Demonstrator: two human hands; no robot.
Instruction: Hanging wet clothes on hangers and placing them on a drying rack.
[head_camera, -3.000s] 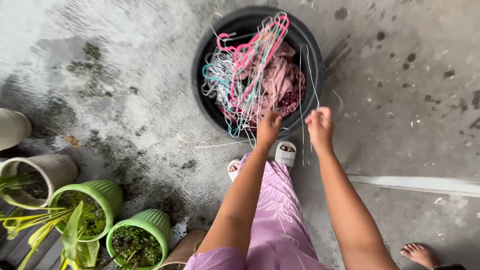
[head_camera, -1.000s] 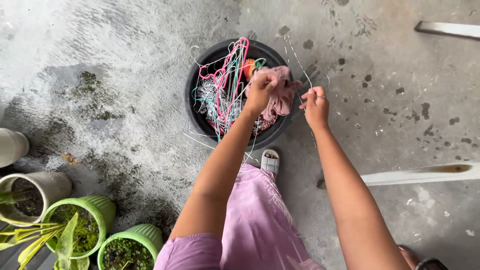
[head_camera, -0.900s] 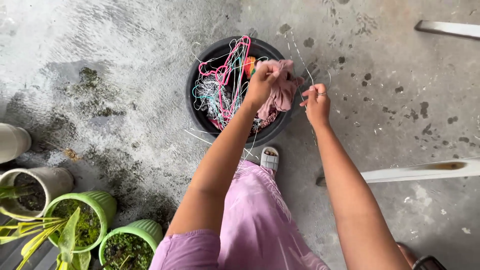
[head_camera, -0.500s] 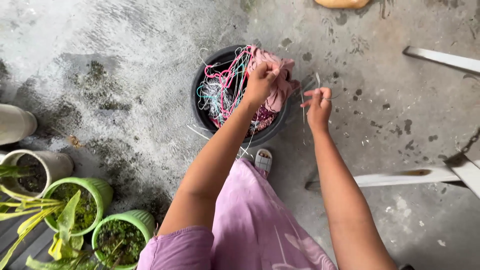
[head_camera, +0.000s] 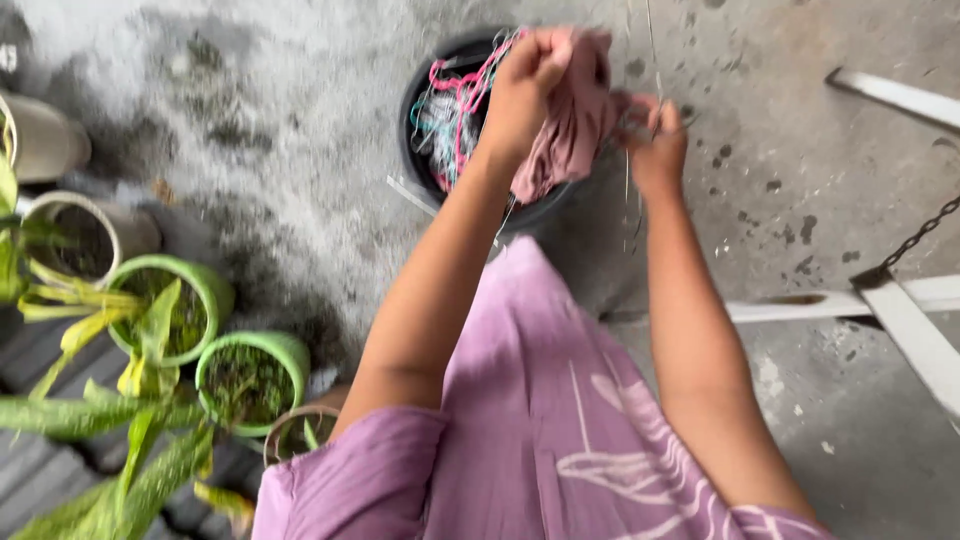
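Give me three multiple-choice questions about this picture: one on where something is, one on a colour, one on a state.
1. Where is the round black plastic tub?
A. on the concrete floor
B. on a table
C. on a chair

2. What colour is the crumpled cloth garment?
A. blue
B. dusty pink
C. yellow

3. What is the left hand doing?
A. resting open
B. gripping the garment
C. touching a plant pot

Answers: 1 A, it stands on stained concrete; 2 B, pink folds; 3 B, fingers closed on it, above the tub.
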